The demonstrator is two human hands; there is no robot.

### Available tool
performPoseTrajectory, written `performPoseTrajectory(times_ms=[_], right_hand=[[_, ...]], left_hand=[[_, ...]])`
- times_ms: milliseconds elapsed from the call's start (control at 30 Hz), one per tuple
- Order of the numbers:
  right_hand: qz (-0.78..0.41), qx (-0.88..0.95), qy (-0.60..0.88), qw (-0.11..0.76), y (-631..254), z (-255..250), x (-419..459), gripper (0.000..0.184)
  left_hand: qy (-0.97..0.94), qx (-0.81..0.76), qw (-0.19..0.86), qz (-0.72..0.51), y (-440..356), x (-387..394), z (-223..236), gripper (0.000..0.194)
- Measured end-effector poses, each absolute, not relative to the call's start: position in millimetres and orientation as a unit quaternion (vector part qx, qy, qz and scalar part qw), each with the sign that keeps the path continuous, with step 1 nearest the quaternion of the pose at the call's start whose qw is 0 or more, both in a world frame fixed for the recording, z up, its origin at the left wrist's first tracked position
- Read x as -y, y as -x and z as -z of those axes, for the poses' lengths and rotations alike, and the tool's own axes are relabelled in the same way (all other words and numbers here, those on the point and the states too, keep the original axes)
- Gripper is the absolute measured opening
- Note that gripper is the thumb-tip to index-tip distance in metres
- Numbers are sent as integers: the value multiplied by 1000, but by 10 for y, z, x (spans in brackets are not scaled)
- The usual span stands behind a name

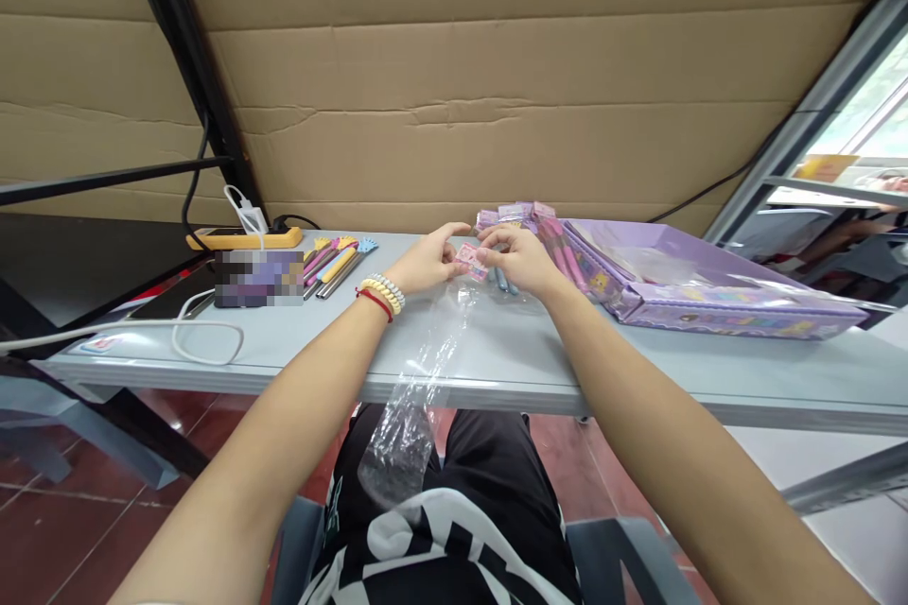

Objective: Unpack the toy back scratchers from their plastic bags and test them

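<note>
Between my two hands is a small pink printed card (470,261) at the top end of a long clear plastic bag (410,425). The bag trails over the table's front edge onto my lap. My left hand (427,258), with beaded bracelets and a red cord at its wrist, pinches the card's left side. On the right side, my right hand (523,257) is closed on the same card with thumb and fingers. Just behind and beside my right hand lie packaged pink pens (560,255) with printed headers. Whether the bag holds anything at the card end is unclear.
A purple open box (738,314) with clear plastic inside stands to the right. Several colourful pens (333,267) lie left of my hands, beside a blurred-out phone (259,279). Behind them are a yellow power strip (284,239) and a white cable (213,361). Cardboard (497,113) lines the back.
</note>
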State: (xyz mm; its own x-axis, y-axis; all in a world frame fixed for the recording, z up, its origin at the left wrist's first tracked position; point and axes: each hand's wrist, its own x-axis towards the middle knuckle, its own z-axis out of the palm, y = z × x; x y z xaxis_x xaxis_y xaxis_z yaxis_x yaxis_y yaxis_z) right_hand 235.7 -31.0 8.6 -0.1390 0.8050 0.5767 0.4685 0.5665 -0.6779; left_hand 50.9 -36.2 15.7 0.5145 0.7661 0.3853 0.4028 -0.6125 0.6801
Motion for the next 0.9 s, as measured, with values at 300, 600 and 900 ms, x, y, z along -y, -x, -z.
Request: performPoseTrajectory(times_ms=[300,600,900], right_hand=[[-301,488,430,697,-2575,-240,249,24],[-137,758,430,471,-2342,-98,412,27],[-41,763,471,440,-2285,11,355,19]], left_hand=[[-819,-454,213,-280,-447,302,-127,59],[-778,-417,285,-374,-447,271,-131,34],[-731,-488,201,-433,-272,121,-188,14]])
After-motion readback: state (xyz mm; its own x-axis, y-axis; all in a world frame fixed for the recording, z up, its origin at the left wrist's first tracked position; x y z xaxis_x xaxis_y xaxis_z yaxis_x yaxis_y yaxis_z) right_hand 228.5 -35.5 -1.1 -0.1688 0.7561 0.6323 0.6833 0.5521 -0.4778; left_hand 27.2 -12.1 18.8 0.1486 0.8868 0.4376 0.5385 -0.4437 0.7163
